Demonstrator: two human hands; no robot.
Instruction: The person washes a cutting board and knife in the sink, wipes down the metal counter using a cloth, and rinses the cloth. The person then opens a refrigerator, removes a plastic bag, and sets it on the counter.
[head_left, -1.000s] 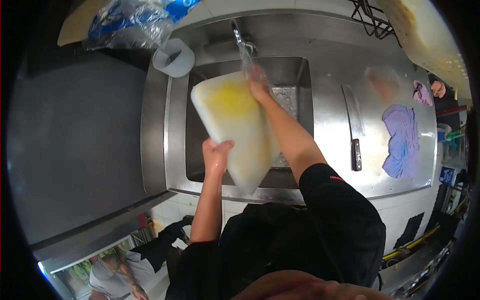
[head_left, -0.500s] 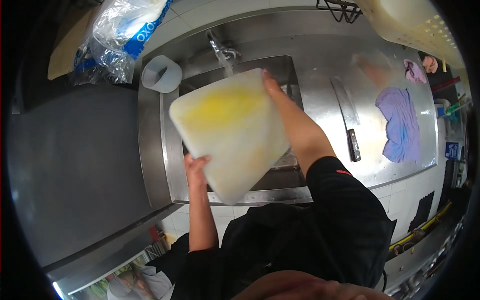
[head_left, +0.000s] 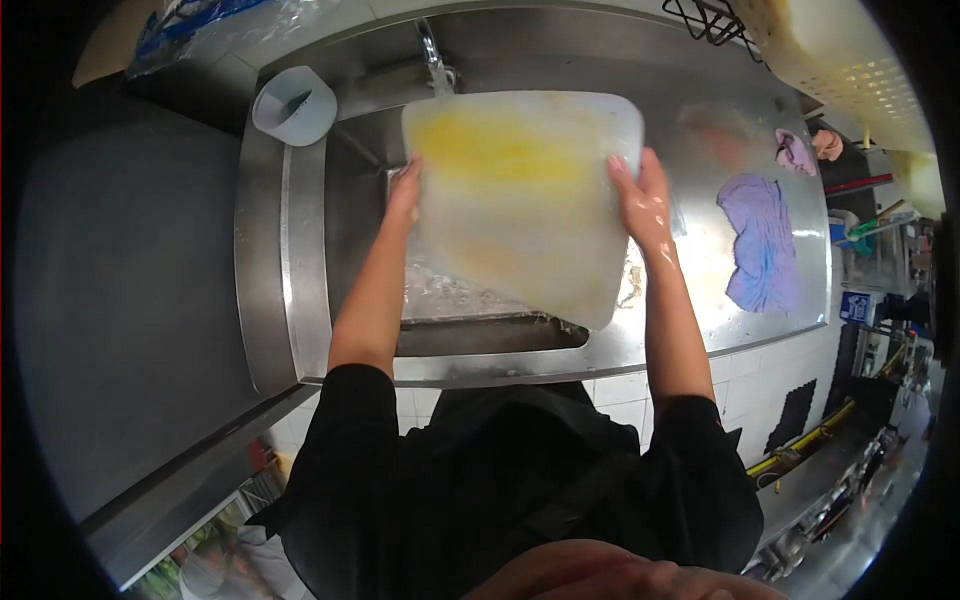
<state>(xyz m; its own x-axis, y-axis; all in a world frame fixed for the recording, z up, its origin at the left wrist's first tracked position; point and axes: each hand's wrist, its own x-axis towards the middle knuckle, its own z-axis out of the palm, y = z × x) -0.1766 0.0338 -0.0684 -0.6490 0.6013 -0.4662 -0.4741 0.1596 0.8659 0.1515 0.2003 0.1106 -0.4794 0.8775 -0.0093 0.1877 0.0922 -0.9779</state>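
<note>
1. Clearly, in the head view, both hands hold a white cutting board (head_left: 515,215) up over the sink (head_left: 360,220), its right side reaching past the basin's right edge.
2. The left hand (head_left: 404,190) is closed on the board's left edge; most of its fingers are hidden. The right hand (head_left: 645,200) pinches the right edge, thumb on the upper face.
3. A yellow stain (head_left: 480,145) spreads across the board's far part, heaviest toward the far left corner. Water runs from the faucet (head_left: 430,50) near that corner; whether it strikes the board cannot be told.
4. At the far left corner of the bench (head_left: 665,325) stands a white tub (head_left: 318,115). A purple cloth (head_left: 760,245) lies near the right edge, a smaller pink cloth (head_left: 795,152) toward the far right corner.
5. Beyond the right edge, a blue box (head_left: 856,305) bears white print, too small to read.
</note>
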